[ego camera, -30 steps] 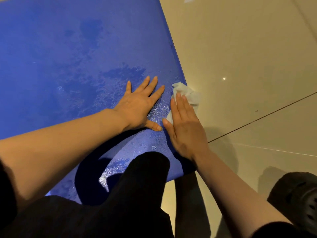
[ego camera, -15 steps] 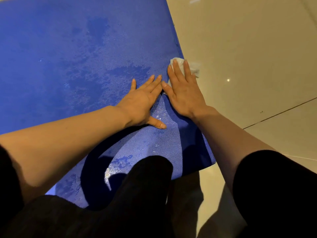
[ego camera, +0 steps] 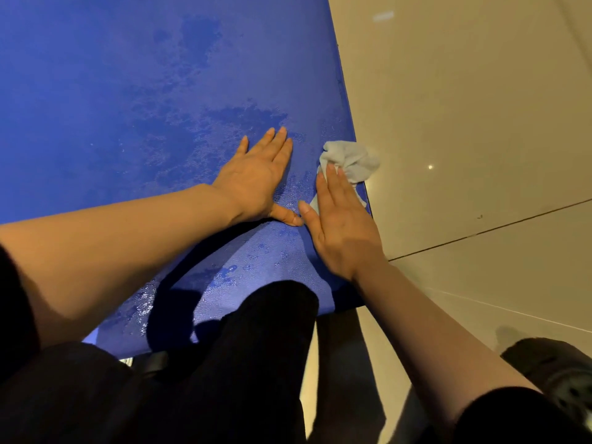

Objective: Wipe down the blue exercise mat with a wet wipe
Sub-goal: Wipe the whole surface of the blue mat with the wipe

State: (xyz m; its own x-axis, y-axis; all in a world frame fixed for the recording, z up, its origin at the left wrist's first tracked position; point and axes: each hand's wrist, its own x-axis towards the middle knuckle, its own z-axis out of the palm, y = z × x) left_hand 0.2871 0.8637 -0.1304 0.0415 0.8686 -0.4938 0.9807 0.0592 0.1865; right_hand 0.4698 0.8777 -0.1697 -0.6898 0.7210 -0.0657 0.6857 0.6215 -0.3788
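The blue exercise mat point(ego camera: 128, 107) fills the left and middle of the head view, with darker wet patches and droplets on it. My left hand point(ego camera: 259, 177) lies flat on the mat, fingers straight and pointing away from me. My right hand point(ego camera: 339, 225) presses with straight fingers on a crumpled white wet wipe point(ego camera: 350, 160) at the mat's right edge. Part of the wipe sticks out beyond my fingertips and hangs over the edge onto the floor.
Beige tiled floor point(ego camera: 474, 123) lies to the right of the mat, with a dark grout line running across it. My dark-clothed knee point(ego camera: 266, 347) covers the mat's near edge. A dark shoe point(ego camera: 557, 373) sits at the lower right.
My right hand slid back toward me along the mat's right edge with the wipe, after having pushed it forward. My left hand stayed flat in place.
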